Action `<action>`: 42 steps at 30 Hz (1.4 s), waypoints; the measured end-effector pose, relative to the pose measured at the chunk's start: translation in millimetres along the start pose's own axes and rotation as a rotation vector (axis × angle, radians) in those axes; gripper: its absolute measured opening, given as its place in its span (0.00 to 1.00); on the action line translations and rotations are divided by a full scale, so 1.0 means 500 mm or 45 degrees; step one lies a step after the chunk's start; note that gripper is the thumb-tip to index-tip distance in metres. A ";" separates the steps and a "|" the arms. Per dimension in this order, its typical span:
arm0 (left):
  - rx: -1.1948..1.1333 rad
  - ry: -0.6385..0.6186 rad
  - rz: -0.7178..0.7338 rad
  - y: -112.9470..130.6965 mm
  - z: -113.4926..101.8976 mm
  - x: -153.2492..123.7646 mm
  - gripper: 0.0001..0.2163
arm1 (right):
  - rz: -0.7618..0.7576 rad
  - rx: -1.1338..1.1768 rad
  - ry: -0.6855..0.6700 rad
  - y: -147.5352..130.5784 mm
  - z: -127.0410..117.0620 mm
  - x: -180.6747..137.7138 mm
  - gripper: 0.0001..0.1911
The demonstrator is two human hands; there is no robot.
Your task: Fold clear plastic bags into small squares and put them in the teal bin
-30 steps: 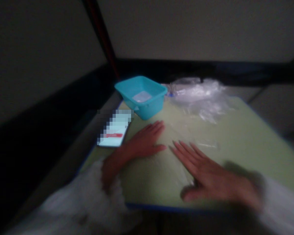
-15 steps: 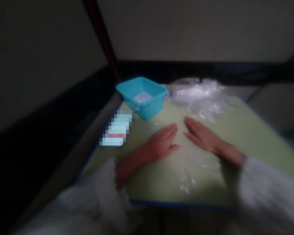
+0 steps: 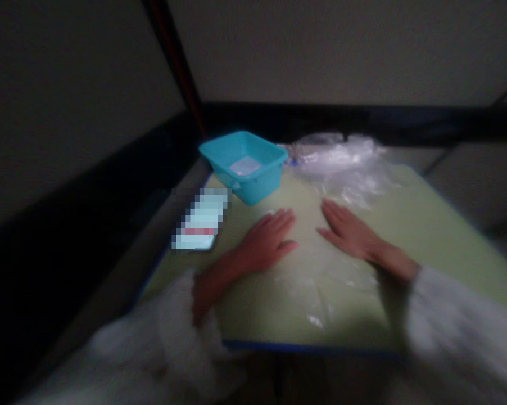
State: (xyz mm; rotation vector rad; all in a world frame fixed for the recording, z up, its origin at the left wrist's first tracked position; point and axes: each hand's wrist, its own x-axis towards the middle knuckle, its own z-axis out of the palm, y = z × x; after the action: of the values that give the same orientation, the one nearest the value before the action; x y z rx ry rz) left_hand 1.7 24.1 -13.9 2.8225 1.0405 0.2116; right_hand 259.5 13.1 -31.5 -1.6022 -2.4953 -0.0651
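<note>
A clear plastic bag (image 3: 308,281) lies spread on the pale yellow-green tabletop (image 3: 439,247), its outline hard to make out in the dim light. My left hand (image 3: 266,241) rests palm down on its left part, fingers stretched out and thumb apart. On the upper right part my right hand (image 3: 350,232) lies flat, thumb spread away from the fingers. Neither hand grips anything. A space separates the two hands, with the thin film showing between them.
Behind my left hand stands a turquoise plastic basket (image 3: 259,188) with a whitish item (image 3: 245,165) inside. A heap of crumpled clear plastic (image 3: 350,163) sits at the back. A lit, pixelated phone-like slab (image 3: 203,219) lies at the left edge. Walls close in behind and left.
My left hand has slid a little to the left over the plastic, widening the space between the hands. My right hand has hardly moved and stays flat.
</note>
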 end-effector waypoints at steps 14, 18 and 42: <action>0.015 -0.036 -0.148 -0.039 -0.010 -0.019 0.27 | 0.006 -0.013 -0.021 -0.002 -0.005 0.001 0.41; 0.022 -0.038 -0.171 -0.055 -0.011 -0.026 0.28 | -0.002 0.014 -0.001 -0.002 -0.003 0.001 0.40; -0.068 0.188 0.053 -0.018 -0.021 -0.010 0.21 | 0.064 0.063 0.039 0.039 -0.019 0.000 0.33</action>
State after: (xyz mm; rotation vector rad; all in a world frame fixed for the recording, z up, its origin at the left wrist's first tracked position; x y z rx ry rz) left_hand -9.6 28.2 -5.6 2.8176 0.9883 0.4514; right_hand 278.5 20.3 -23.5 -1.6307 -2.4133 -0.0212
